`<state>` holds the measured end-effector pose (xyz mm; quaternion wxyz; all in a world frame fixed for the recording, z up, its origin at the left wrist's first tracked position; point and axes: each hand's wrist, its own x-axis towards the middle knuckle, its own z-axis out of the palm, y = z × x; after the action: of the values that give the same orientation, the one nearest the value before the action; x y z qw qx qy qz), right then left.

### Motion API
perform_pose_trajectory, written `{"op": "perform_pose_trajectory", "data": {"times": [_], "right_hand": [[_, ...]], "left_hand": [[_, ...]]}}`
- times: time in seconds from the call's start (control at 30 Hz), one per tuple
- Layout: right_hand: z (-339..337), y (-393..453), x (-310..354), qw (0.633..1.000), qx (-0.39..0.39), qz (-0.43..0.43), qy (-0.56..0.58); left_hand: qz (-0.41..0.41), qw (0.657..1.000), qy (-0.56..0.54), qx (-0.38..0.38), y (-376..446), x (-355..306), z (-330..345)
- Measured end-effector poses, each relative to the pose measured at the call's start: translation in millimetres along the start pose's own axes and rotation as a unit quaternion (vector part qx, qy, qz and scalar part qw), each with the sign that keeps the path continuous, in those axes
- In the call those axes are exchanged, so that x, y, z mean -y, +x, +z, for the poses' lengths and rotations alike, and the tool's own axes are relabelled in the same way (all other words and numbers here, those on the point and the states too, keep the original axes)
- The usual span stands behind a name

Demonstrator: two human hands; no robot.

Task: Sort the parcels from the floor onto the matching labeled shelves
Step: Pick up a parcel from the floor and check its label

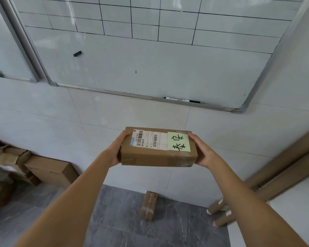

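Note:
A brown cardboard parcel [157,157] is held up in front of me at mid-frame, level, with a white shipping label and a green sticky note with handwritten characters on top. My left hand [115,150] grips its left end, thumb on the top edge. My right hand [202,152] grips its right end in the same way. A second, narrow brown parcel [149,205] lies on the grey floor below, against the wall. No shelves are in view.
A whiteboard [150,65] with a drawn grid hangs on the tiled wall ahead, with a marker [181,100] on its ledge. A pile of cardboard boxes [43,168] sits at the left. Long cardboard tubes [268,184] lean at the right.

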<state>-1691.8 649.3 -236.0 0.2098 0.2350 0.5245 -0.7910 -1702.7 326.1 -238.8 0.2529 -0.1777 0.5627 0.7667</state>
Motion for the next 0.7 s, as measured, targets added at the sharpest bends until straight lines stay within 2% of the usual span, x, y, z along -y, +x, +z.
{"op": "perform_pose_trajectory", "data": {"times": [0.17, 0.43, 0.6, 0.7], "right_hand": [[-6, -2, 3, 0.999, -0.009, 0.002, -0.04], [-11, 2, -11, 0.999, -0.036, -0.009, 0.014], [-5, 7, -8, 0.998, -0.048, -0.018, 0.03], [-1, 7, -6, 0.997, -0.053, -0.032, 0.05]], "left_hand": [[-0.017, 1.0, 0.008, 0.006, 2, 1, 1], [-0.032, 0.997, 0.064, -0.011, 4, 4, 3], [-0.026, 0.997, 0.058, -0.041, 3, -1, 2], [-0.012, 0.998, 0.017, -0.056, 0, -1, 6]]}}
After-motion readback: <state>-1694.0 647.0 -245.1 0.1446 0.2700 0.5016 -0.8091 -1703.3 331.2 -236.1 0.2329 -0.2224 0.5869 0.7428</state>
